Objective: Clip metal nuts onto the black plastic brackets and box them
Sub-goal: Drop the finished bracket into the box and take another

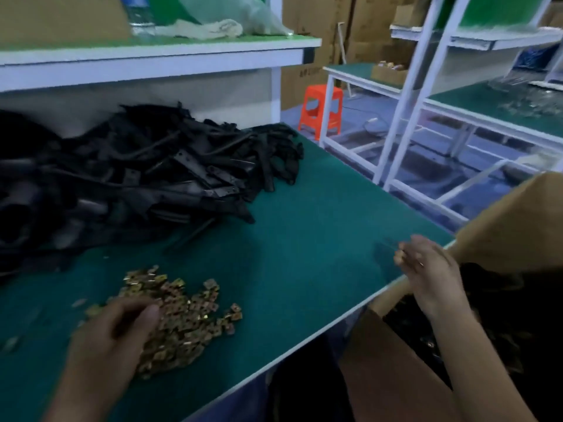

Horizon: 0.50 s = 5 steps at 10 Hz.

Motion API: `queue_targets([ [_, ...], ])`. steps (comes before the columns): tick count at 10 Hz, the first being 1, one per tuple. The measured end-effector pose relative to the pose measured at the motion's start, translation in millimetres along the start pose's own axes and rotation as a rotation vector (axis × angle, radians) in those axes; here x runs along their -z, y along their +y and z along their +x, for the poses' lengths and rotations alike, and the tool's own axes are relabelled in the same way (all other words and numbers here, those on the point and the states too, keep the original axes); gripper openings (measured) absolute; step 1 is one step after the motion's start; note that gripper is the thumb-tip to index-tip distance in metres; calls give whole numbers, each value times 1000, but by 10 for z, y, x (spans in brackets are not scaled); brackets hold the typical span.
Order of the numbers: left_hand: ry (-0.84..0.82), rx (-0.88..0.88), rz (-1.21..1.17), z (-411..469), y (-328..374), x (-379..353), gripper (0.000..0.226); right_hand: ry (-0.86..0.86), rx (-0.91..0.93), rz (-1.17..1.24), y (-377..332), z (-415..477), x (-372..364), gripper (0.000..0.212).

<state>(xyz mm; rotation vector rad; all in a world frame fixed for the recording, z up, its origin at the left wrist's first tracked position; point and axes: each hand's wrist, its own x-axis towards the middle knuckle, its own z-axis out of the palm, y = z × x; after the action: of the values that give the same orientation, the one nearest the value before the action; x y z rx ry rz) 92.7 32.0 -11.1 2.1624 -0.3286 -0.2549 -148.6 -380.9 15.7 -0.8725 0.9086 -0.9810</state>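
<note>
Brass-coloured nuts (182, 318) lie in a loose pile on the green bench (304, 223), near its front edge. Black brackets (137, 172) are heaped at the rear left of the bench, well apart from the nuts. An open cardboard box (380, 376) stands off the right front edge, below bench level; its interior shows dark parts, probably finished brackets, though blur prevents confirmation. The left hand (112, 333) rests on the near left side of the nut pile with its fingers curled down into it; whether a nut is pinched is hidden by the fingers themselves. The right hand (426, 266) hovers over the bench edge above the box, its fingers loosely bent; motion blur prevents telling whether it holds anything. Judged step: boxing of 1 assembly on the right and pickup of the next nut on the left. Next move: secure 1 nut only, separated from its neighbours, then bring the right hand across the bench to the heap and draw out 1 bracket without dragging tangled parts along.
</note>
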Motion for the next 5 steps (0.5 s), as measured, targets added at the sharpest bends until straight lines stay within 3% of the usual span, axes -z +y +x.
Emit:
queue_targets([
  [1,66,-93,-52,-255,365,110,17,-281,77,-238,415,-246,-689,15],
  [2,65,-92,-53,-280,307,241,23,-477,79,-409,688,-489,-1343,16],
  [3,69,-55,-94,-336,238,314,18,-690,-33,-538,897,-661,-1915,12],
  [5,99,4,-167,-484,200,438,12,-988,668,-1373,1367,-711,-2724,49],
])
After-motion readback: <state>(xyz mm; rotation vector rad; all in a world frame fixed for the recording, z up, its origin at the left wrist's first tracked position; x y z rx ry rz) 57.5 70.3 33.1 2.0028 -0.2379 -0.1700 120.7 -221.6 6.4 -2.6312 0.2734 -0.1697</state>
